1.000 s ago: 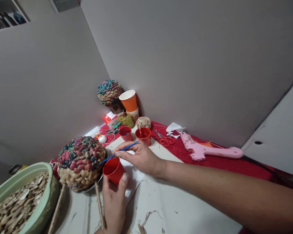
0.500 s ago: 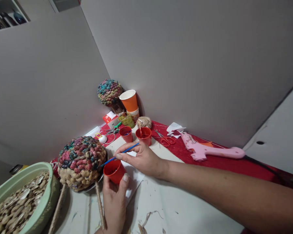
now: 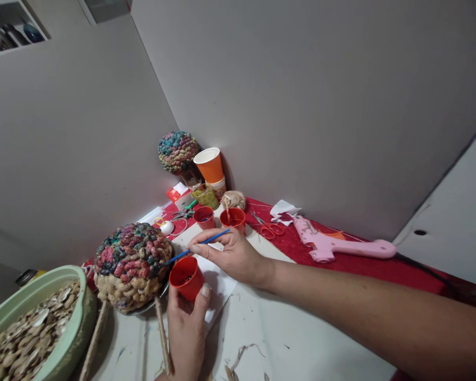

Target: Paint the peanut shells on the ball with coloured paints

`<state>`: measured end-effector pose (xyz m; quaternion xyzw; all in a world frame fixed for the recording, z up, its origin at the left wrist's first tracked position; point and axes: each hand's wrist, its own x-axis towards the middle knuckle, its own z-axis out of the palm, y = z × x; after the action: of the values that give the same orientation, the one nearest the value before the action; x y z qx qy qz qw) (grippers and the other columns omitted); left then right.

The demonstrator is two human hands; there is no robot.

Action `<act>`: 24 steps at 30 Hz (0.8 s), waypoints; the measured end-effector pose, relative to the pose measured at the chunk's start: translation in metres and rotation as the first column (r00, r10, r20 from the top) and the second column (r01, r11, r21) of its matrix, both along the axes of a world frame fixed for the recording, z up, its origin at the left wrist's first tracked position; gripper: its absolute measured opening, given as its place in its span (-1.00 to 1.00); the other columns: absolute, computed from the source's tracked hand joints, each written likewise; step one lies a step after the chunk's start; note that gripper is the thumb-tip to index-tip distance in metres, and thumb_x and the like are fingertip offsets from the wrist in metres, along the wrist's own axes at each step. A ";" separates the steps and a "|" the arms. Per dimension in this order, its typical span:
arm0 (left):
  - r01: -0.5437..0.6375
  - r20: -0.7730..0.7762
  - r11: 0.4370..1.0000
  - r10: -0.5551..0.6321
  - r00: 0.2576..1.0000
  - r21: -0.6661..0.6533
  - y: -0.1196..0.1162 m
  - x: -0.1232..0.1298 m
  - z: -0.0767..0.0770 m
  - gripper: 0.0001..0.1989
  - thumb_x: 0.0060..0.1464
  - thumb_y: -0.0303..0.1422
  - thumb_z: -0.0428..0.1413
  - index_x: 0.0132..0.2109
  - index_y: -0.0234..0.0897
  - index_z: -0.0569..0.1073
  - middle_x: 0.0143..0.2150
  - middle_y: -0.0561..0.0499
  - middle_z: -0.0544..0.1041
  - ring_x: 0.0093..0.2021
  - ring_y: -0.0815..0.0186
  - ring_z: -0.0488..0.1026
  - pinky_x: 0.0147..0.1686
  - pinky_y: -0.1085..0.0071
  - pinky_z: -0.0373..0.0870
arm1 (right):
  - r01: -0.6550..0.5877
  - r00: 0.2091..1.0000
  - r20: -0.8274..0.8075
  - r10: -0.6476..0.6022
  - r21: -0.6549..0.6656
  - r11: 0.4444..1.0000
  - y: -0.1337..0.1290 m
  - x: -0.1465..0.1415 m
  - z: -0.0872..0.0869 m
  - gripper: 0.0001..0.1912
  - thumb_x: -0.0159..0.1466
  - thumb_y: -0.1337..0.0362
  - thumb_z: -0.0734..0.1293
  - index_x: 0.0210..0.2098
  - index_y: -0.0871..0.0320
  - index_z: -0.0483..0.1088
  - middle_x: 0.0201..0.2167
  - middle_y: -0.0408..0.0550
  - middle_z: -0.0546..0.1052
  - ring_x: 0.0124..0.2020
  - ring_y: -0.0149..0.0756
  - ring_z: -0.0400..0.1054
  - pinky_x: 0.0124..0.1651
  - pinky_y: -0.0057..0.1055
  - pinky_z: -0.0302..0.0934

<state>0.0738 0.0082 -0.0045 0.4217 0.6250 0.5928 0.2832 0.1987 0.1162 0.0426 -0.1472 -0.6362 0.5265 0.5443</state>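
Note:
Between its fingers and thumb, my left hand [image 3: 188,325] grips a small red cup [image 3: 191,288] with dark liquid inside. My right hand [image 3: 232,256] pinches a thin blue paintbrush [image 3: 200,244] above that cup. The brush tip reaches the right side of a dome [image 3: 133,264] covered in nutshells; whether it touches cannot be made out exactly. Red, green and dark paint covers the dome's upper shells, while the lower ones are bare tan. Twine-wrapped legs [image 3: 162,330] stand under the dome.
A green basket [image 3: 83,307] of shells stands at left. Behind are two red cups [image 3: 204,217], scissors [image 3: 270,230], twine [image 3: 234,199], an orange paper cup [image 3: 210,168] and a painted shell dome [image 3: 178,151]. A pink glue gun [image 3: 341,246] lies right, its cord trailing off.
My right hand and the brush have shifted slightly right, and the brush tip now sits a little higher against the dome. The left hand keeps the cup nearly in place.

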 end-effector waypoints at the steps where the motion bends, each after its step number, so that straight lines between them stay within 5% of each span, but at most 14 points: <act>1: -0.008 -0.007 1.000 0.008 1.000 -0.005 0.000 0.000 0.000 -0.49 0.04 -0.11 0.27 0.08 -0.25 0.45 0.00 -0.11 0.61 0.00 0.14 0.51 0.07 0.27 0.37 | 0.016 1.000 -0.017 -0.016 0.000 1.000 0.001 0.000 0.000 -0.86 0.23 0.20 0.41 -0.36 0.13 0.57 -0.33 -0.06 0.66 -0.24 -0.27 0.55 -0.07 -0.26 0.44; 5: -0.027 -0.013 1.000 0.026 1.000 -0.013 -0.001 0.000 0.000 -0.51 0.02 -0.10 0.28 0.03 -0.27 0.47 -0.04 -0.12 0.62 -0.04 0.13 0.53 0.03 0.27 0.39 | 0.056 0.996 -0.069 -0.057 -0.009 0.998 0.004 0.003 0.004 -0.86 0.23 0.21 0.40 -0.37 0.12 0.57 -0.33 -0.07 0.66 -0.25 -0.29 0.54 -0.08 -0.27 0.44; 11: 0.011 -0.012 1.000 -0.011 1.000 0.008 -0.001 0.000 0.000 -0.47 0.05 -0.11 0.26 0.10 -0.26 0.43 0.03 -0.14 0.59 0.02 0.12 0.51 0.07 0.26 0.37 | -0.051 0.998 0.028 0.051 -0.018 0.999 0.000 0.002 0.002 -0.83 0.22 0.16 0.42 -0.36 0.13 0.57 -0.34 -0.07 0.66 -0.25 -0.28 0.54 -0.06 -0.25 0.43; 24: -0.017 0.022 1.000 0.017 1.000 -0.012 -0.001 0.004 0.006 -0.51 -0.01 -0.11 0.29 0.01 -0.27 0.46 -0.03 -0.13 0.62 -0.04 0.11 0.55 0.03 0.23 0.43 | 0.026 0.998 -0.053 -0.027 -0.024 0.999 0.001 0.009 0.011 -0.77 0.25 0.09 0.40 -0.41 0.13 0.50 -0.42 -0.11 0.61 -0.33 -0.29 0.53 -0.16 -0.28 0.44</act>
<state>0.0777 0.0070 0.0013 0.4082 0.6290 0.5959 0.2875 0.2076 0.1167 0.0536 -0.1480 -0.6134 0.5303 0.5662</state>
